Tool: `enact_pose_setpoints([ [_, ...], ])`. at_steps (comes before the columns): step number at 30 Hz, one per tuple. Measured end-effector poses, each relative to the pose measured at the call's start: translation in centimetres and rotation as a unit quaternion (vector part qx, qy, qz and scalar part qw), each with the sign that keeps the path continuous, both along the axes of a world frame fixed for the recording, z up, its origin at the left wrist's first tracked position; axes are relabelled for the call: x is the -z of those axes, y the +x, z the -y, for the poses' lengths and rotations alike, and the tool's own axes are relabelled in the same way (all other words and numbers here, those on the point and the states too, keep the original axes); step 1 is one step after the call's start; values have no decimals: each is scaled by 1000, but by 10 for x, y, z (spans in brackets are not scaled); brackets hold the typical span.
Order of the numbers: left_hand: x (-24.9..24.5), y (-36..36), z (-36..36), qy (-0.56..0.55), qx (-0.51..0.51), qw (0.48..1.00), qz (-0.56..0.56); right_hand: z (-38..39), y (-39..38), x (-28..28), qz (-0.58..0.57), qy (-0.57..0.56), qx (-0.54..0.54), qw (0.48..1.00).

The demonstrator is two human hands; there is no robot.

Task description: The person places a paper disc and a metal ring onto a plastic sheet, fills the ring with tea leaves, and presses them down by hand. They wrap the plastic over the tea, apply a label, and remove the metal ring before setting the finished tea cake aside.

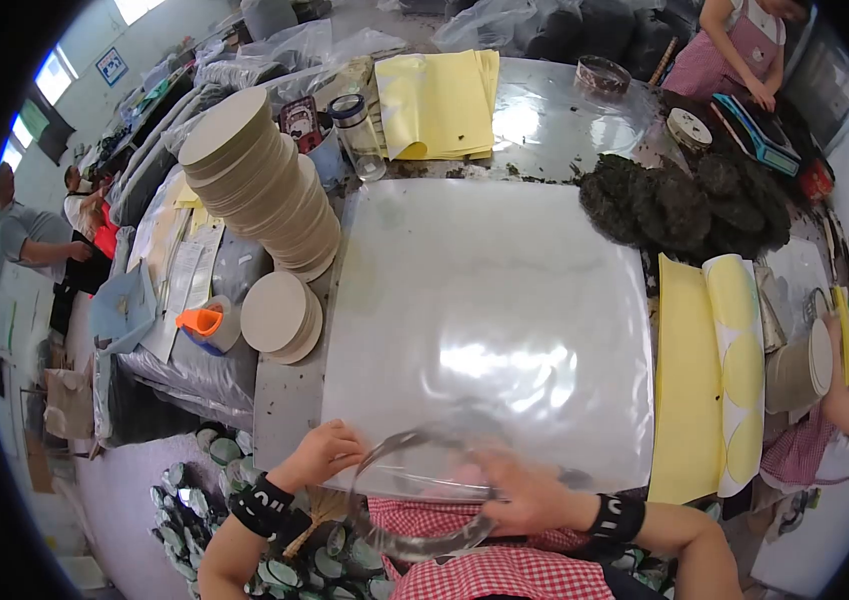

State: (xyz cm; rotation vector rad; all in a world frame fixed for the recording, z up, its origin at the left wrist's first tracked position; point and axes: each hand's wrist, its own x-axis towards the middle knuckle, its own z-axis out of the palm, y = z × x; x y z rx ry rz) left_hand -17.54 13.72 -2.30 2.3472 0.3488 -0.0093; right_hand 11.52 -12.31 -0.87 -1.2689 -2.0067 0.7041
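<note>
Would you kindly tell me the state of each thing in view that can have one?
Left hand, fingers bent
Right hand, blurred, grip unclear
Clear ring, partly beyond the sheet's near edge
Plastic sheet, spread flat
Bottle, standing, capped
Tall disc stack, uneven
Short disc stack, slightly staggered
Dark clumps, heaped
Back yellow sheets, piled, overlapping
Circle-marked yellow sheet, curled

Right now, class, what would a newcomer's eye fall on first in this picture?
Probably the tall stack of pale discs, which seems to lean, left of the big shiny sheet in the middle. Next might come the dark, shaggy clumps at that sheet's far right corner. Nearest the viewer, a see-through ring shows between the left hand and the blurred right hand.
</note>
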Motion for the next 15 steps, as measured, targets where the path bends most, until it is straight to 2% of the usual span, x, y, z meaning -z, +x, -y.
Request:
enact_pose_setpoints([
  [1,-11,10,-2,21,11,1000,-7,-9,-10,11,12,4,-21,1000],
  [3,-32,33,-8,49,-165,979,111,-34,-30,30,41,27,-58,997],
  [4,-48,42,-12,61,-246,952,171,-50,-23,12,3,-133,-24,991],
  [5,-73,36,-10,98,-236,960,115,-66,-16,-6,-29,-279,34,959],
  [6,-64,26,-8,153,-115,971,141,-66,-2,28,-57,-156,124,978],
  [7,-60,31,1,134,-65,982,113,-64,19,37,-27,-77,195,977],
  [8,-54,34,15,114,-22,990,86,-66,40,36,4,-4,271,962],
  [9,-26,24,19,61,-60,994,64,-67,59,33,79,21,330,940],
  [12,-16,38,1,76,-45,996,11,-74,71,46,31,26,317,948],
  [13,-4,33,-5,48,-37,998,-35,-73,70,51,24,17,323,946],
  [15,16,26,-16,42,-14,999,-20,-71,74,40,13,5,316,949],
])
